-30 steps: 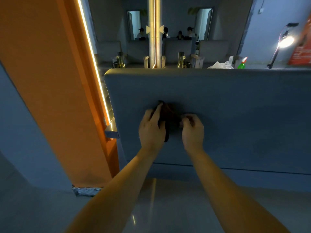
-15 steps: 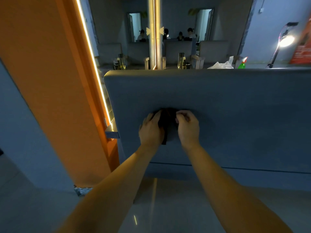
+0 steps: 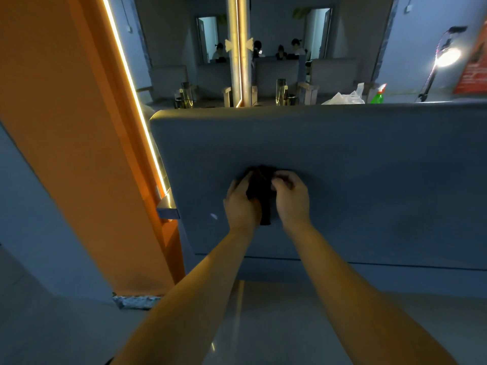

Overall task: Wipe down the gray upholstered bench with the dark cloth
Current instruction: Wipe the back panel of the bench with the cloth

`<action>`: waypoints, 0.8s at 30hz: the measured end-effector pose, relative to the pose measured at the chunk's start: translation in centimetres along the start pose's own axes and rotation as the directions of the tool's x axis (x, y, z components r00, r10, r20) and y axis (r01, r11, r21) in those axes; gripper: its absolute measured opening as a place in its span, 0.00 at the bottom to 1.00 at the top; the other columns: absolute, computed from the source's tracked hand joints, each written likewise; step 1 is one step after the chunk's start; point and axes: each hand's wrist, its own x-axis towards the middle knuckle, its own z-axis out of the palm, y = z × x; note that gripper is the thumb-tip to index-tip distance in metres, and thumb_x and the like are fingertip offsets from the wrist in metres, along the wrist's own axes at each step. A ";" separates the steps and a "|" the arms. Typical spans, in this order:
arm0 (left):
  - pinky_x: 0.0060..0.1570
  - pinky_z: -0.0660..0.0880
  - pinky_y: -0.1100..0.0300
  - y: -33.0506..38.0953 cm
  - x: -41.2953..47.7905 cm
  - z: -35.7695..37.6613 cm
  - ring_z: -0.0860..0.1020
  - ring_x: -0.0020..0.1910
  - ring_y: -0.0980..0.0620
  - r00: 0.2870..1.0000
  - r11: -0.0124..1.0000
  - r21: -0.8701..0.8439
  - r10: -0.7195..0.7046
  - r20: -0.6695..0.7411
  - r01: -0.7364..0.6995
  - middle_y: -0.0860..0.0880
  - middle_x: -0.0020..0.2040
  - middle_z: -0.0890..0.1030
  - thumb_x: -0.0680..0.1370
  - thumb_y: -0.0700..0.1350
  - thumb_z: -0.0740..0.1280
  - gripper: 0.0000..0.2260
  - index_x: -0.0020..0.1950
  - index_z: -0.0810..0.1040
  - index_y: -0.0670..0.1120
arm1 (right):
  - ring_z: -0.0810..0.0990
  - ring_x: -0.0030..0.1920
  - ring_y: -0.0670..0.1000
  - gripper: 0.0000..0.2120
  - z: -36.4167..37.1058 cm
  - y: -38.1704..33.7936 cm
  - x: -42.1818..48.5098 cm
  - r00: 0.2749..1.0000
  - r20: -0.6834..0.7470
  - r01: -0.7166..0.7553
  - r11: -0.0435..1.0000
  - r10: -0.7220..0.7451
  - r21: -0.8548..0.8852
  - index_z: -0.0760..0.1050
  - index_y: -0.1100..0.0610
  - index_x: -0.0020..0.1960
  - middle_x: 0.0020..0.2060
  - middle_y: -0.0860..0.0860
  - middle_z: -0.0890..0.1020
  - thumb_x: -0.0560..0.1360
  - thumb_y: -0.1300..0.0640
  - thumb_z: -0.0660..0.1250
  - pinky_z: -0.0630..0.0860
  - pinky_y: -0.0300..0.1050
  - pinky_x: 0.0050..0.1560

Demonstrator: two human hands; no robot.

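Head view: left hand (image 3: 241, 208) and right hand (image 3: 293, 200) seemingly grip dark cloth (image 3: 261, 187) against bench (image 3: 369, 167), well inside edges.

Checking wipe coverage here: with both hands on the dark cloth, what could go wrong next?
The dark fabric cloth is bunched narrow between the left hand and right hand, so passes may leave much of the wide gray upholstered bench unwiped. The small pale speck beside the left hand could be skipped.
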 end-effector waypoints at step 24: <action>0.46 0.69 0.50 -14.3 -4.1 -2.1 0.78 0.52 0.44 0.941 0.712 0.622 0.306 0.142 -0.325 0.51 0.58 0.81 0.74 0.40 0.69 0.17 0.61 0.81 0.55 | 0.78 0.51 0.54 0.09 1.2 8.3 -0.8 0.888 0.204 0.448 0.673 -0.413 -0.588 0.80 0.56 0.49 0.51 0.50 0.76 0.74 0.68 0.72 0.78 0.45 0.49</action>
